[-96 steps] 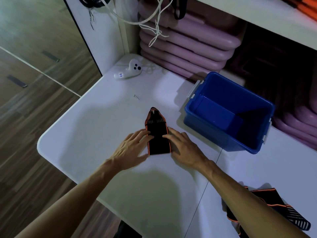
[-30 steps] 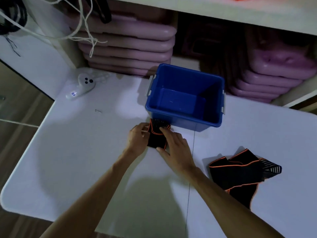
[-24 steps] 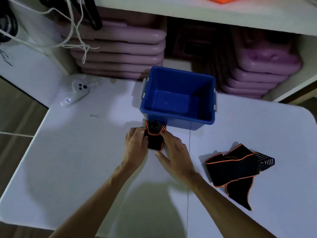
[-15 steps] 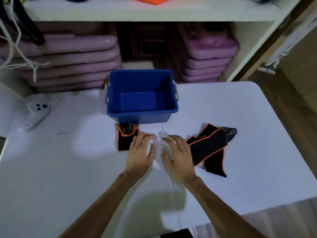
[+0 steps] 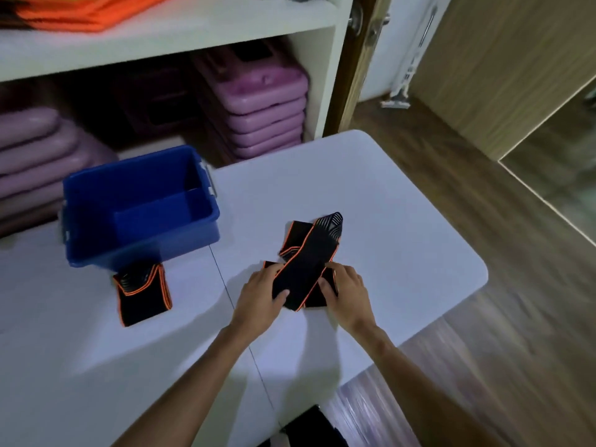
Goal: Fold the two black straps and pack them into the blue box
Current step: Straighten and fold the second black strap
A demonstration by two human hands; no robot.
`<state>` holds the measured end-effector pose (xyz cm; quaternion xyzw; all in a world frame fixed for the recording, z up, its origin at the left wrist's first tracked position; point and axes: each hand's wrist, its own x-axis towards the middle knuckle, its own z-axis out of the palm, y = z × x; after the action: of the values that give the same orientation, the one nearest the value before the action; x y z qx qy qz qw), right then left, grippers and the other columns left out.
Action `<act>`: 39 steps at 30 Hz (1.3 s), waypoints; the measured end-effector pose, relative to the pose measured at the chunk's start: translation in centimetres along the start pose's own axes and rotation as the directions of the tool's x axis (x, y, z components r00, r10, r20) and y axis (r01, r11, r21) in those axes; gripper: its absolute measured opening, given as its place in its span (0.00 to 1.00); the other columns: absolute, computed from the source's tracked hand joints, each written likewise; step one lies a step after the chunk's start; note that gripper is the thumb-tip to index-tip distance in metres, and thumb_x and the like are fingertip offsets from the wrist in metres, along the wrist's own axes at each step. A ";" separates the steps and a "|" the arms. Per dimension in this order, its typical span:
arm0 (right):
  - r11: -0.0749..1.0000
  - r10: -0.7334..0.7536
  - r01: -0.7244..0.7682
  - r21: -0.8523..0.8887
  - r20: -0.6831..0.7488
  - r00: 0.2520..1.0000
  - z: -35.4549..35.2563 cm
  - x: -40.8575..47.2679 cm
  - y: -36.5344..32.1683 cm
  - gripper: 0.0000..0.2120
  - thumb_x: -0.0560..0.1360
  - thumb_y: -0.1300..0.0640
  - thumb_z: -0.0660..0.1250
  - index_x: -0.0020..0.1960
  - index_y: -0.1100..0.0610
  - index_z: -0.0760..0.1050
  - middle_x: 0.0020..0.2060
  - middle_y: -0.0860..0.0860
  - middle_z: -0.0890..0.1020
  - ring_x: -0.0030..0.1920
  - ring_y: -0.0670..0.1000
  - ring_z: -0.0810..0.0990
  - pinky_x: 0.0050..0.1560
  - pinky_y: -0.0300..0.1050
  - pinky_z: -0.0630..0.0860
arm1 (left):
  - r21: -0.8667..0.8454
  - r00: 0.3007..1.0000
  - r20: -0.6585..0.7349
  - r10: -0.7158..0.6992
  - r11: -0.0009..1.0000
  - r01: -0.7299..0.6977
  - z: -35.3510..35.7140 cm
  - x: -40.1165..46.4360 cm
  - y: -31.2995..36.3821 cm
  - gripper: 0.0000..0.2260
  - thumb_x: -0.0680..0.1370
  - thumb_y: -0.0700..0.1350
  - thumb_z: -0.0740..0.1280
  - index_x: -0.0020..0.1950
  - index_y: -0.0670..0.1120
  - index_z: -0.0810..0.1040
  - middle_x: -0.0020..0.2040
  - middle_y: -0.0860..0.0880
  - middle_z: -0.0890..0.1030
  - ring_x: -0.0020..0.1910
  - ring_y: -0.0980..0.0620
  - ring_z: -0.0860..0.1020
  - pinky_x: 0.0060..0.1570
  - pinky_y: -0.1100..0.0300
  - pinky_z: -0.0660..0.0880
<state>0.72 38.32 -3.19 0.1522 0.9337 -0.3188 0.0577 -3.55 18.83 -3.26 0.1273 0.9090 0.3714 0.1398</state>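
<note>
One black strap with orange edging (image 5: pixel 142 293) lies folded on the white table, just in front of the blue box (image 5: pixel 96 204), which is open and holds nothing. The second black strap (image 5: pixel 309 256) lies loosely crossed over itself near the table's right side. My left hand (image 5: pixel 263 298) grips its near end from the left, thumb on top of the fabric. My right hand (image 5: pixel 346 293) holds the strap's right edge. The strap's striped tip points away from me.
The white table (image 5: pixel 387 221) ends at a rounded corner on the right, with wood floor beyond. Behind the box, shelves hold stacked purple cases (image 5: pixel 258 101) and orange fabric (image 5: pixel 80 11) above. A seam runs down the table's middle.
Both hands left the folded strap in front of the box and moved right to the second strap, which they now grip. My view has swung to the right.
</note>
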 end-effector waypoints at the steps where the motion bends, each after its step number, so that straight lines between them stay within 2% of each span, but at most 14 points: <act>1: 1.000 0.017 -0.017 0.020 -0.003 1.000 -0.3 0.7 0.3 0.19 0.80 0.46 0.60 0.70 0.48 0.69 0.64 0.51 0.75 0.65 0.56 0.72 0.64 0.54 0.70 | 0.019 1.000 -0.020 -0.009 1.000 0.009 0.2 0.0 0.1 0.22 0.76 0.46 0.68 0.70 0.50 0.68 0.62 0.48 0.77 0.61 0.47 0.74 0.61 0.50 0.72; 4: 0.996 0.044 -0.043 0.080 -0.008 0.999 -1.8 3.4 0.4 0.18 0.80 0.47 0.60 0.69 0.49 0.69 0.63 0.53 0.75 0.64 0.57 0.71 0.64 0.55 0.70 | 0.092 0.999 -0.016 -0.030 0.995 0.032 0.5 0.4 0.2 0.27 0.74 0.51 0.70 0.71 0.52 0.66 0.63 0.49 0.77 0.61 0.47 0.75 0.62 0.50 0.71; 8: 0.986 0.085 -0.089 0.143 0.036 0.996 -3.6 8.2 -0.3 0.20 0.79 0.50 0.62 0.70 0.51 0.66 0.61 0.57 0.74 0.64 0.60 0.71 0.62 0.55 0.72 | 0.162 0.990 0.141 0.005 0.986 -0.028 0.1 0.2 -0.6 0.41 0.66 0.59 0.74 0.75 0.57 0.58 0.66 0.54 0.74 0.63 0.51 0.73 0.64 0.50 0.68; 13: 0.971 0.156 -0.174 0.163 0.120 0.981 -4.1 12.6 -1.3 0.25 0.78 0.53 0.61 0.74 0.51 0.60 0.64 0.59 0.72 0.65 0.61 0.73 0.62 0.59 0.75 | 0.205 0.997 0.060 0.051 0.977 -0.062 0.8 -0.5 -1.0 0.35 0.72 0.46 0.70 0.75 0.57 0.58 0.66 0.53 0.74 0.62 0.51 0.73 0.62 0.54 0.69; 15: 0.971 0.162 -0.185 0.154 0.148 0.976 -3.7 13.8 -0.9 0.24 0.76 0.54 0.60 0.72 0.51 0.65 0.63 0.58 0.74 0.64 0.62 0.74 0.60 0.59 0.76 | 0.171 0.998 0.038 0.040 0.984 -0.046 0.9 -0.7 -0.7 0.33 0.72 0.45 0.69 0.75 0.57 0.60 0.63 0.53 0.77 0.60 0.51 0.75 0.60 0.54 0.71; 18: 0.976 0.149 -0.164 0.143 0.109 0.983 -4.0 14.5 -0.6 0.15 0.75 0.59 0.58 0.59 0.54 0.73 0.52 0.55 0.80 0.53 0.59 0.80 0.49 0.53 0.79 | 0.050 0.999 0.006 -0.032 0.998 0.032 0.0 -1.1 0.2 0.30 0.71 0.50 0.70 0.71 0.59 0.65 0.58 0.54 0.80 0.56 0.52 0.77 0.58 0.57 0.73; 20: 0.965 0.156 -0.168 0.200 0.074 0.985 -4.5 14.6 -0.3 0.13 0.75 0.63 0.59 0.57 0.58 0.76 0.46 0.52 0.81 0.44 0.53 0.80 0.44 0.48 0.79 | -0.172 0.995 0.018 -0.099 0.980 0.100 -1.2 -1.7 1.1 0.28 0.70 0.47 0.71 0.68 0.60 0.68 0.58 0.57 0.81 0.56 0.56 0.79 0.58 0.59 0.75; 22: 0.956 0.165 -0.166 0.242 0.024 0.986 -5.1 14.6 0.1 0.12 0.75 0.64 0.59 0.54 0.59 0.77 0.44 0.53 0.82 0.37 0.50 0.78 0.37 0.43 0.76 | -0.440 0.988 0.061 -0.140 0.885 0.153 -2.6 -2.3 1.7 0.25 0.73 0.41 0.71 0.66 0.60 0.71 0.56 0.54 0.82 0.54 0.53 0.82 0.57 0.58 0.76; 25: 0.919 0.212 -0.197 0.341 -0.006 0.977 -5.7 14.6 0.2 0.09 0.75 0.61 0.60 0.51 0.60 0.78 0.40 0.50 0.80 0.34 0.47 0.77 0.35 0.42 0.76 | -0.546 0.979 0.077 -0.188 0.814 0.200 -4.3 -2.8 2.0 0.20 0.78 0.41 0.67 0.64 0.62 0.73 0.47 0.57 0.83 0.49 0.56 0.82 0.51 0.66 0.75; 28: 0.818 0.298 -0.315 0.481 0.113 0.948 -6.2 14.4 -0.3 0.05 0.76 0.57 0.62 0.47 0.55 0.76 0.43 0.52 0.81 0.41 0.53 0.81 0.43 0.50 0.83 | -0.430 0.954 0.092 -0.284 0.853 0.296 -5.2 -3.3 1.6 0.18 0.76 0.51 0.69 0.63 0.64 0.72 0.46 0.59 0.78 0.49 0.63 0.76 0.52 0.68 0.69; 30: 0.750 0.313 -0.395 0.530 0.242 0.919 -6.7 14.0 -0.8 0.03 0.75 0.58 0.63 0.45 0.54 0.75 0.40 0.52 0.81 0.38 0.52 0.79 0.37 0.46 0.78 | -0.214 0.936 0.125 -0.328 0.913 0.348 -5.4 -3.8 0.6 0.32 0.68 0.62 0.74 0.69 0.64 0.65 0.55 0.57 0.74 0.54 0.62 0.75 0.57 0.62 0.72; 32: 0.721 0.304 -0.462 0.516 0.364 0.880 -7.1 13.5 -0.9 0.02 0.74 0.60 0.65 0.45 0.54 0.75 0.37 0.52 0.78 0.36 0.50 0.74 0.33 0.43 0.69 | 0.128 0.935 0.169 -0.312 0.947 0.293 -5.3 -4.3 -0.2 0.47 0.59 0.69 0.74 0.72 0.65 0.54 0.60 0.57 0.66 0.55 0.56 0.74 0.54 0.56 0.75; 35: 0.733 0.250 -0.490 0.472 0.483 0.839 -7.5 12.7 -0.7 0.04 0.74 0.62 0.67 0.48 0.56 0.77 0.41 0.55 0.76 0.36 0.49 0.71 0.30 0.41 0.65 | 0.470 0.963 0.181 -0.201 0.877 0.094 -4.4 -5.2 -1.3 0.51 0.61 0.61 0.73 0.74 0.60 0.45 0.61 0.52 0.62 0.52 0.49 0.73 0.48 0.57 0.74; 39: 0.660 0.115 -0.474 0.583 0.545 0.831 -8.2 12.1 0.0 0.05 0.76 0.62 0.69 0.52 0.57 0.79 0.46 0.56 0.80 0.39 0.49 0.75 0.35 0.41 0.68 | 0.477 0.985 0.118 -0.122 0.877 0.051 -3.6 -6.3 -2.3 0.46 0.64 0.58 0.69 0.76 0.55 0.47 0.64 0.52 0.60 0.58 0.50 0.68 0.57 0.60 0.68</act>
<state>-10.78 46.30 0.80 0.2361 0.6619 -0.6587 0.2690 0.74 12.86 -1.45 0.1433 0.9643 0.1217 0.1866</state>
